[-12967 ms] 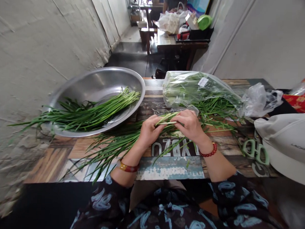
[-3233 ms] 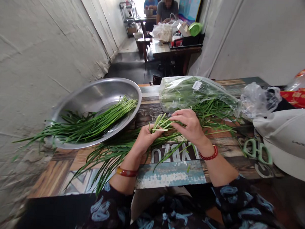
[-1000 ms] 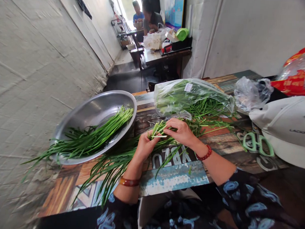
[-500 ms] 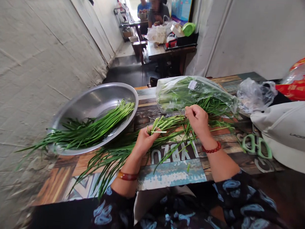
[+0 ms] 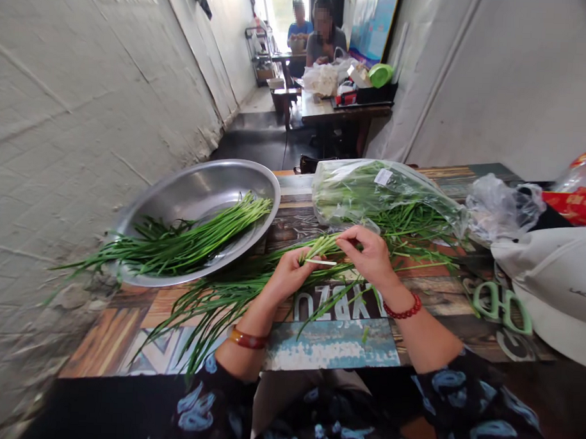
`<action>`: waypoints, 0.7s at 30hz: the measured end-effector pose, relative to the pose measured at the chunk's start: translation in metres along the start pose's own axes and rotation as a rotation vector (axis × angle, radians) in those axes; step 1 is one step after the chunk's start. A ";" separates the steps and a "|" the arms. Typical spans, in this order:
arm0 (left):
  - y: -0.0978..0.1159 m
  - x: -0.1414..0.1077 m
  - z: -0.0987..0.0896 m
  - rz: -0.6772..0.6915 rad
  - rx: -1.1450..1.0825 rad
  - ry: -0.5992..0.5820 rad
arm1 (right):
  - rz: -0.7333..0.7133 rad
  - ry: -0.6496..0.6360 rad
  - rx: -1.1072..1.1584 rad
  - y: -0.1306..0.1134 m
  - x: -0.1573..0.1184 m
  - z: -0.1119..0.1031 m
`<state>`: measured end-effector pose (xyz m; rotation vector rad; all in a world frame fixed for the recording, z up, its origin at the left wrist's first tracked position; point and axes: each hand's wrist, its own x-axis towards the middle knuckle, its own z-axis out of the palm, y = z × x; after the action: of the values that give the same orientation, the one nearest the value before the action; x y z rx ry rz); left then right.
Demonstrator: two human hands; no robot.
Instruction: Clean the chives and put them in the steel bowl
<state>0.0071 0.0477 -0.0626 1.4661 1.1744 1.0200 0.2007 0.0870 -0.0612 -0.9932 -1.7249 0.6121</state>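
My left hand (image 5: 291, 270) is closed round a bunch of green stalks (image 5: 242, 287), whose long leaves trail left over the table. A short white strip sticks out by its thumb. Just right of it, my right hand (image 5: 366, 251) is pinched at the pale ends of the stalks; what lies between its fingertips is too small to make out. More green stalks (image 5: 210, 239) lie in a large metal basin (image 5: 193, 184) on the left, leaves hanging over its rim. Behind my right hand is a clear plastic bag (image 5: 352, 183) full of greens.
Green-handled scissors (image 5: 501, 307) and a pale cap (image 5: 555, 273) are at the right. Behind them lie a crumpled clear bag (image 5: 502, 204) and a red package (image 5: 579, 201). Two people sit at tables farther back. A rough white wall runs along the left.
My right hand has moved left and down, closer to my left hand and the stalk ends. The view has shifted slightly, showing more of the room behind.
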 end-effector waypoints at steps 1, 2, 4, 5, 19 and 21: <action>0.001 0.000 0.000 0.019 0.026 -0.028 | -0.009 0.001 -0.004 -0.001 0.000 0.000; 0.002 0.000 -0.001 0.039 0.057 -0.053 | -0.020 -0.004 -0.005 -0.002 -0.001 0.000; 0.004 0.000 -0.001 0.071 0.111 -0.095 | -0.041 -0.032 0.006 -0.003 -0.001 -0.002; 0.004 -0.001 -0.002 0.080 0.128 -0.110 | -0.050 -0.051 0.019 -0.004 -0.001 -0.003; 0.006 -0.003 0.003 0.137 0.193 -0.114 | -0.269 -0.380 0.039 -0.013 -0.011 0.002; 0.004 -0.002 0.003 0.160 0.233 -0.109 | -0.300 -0.373 -0.005 -0.013 -0.011 0.004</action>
<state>0.0108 0.0447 -0.0592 1.8010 1.1407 0.9194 0.1950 0.0708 -0.0585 -0.6287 -2.1536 0.6230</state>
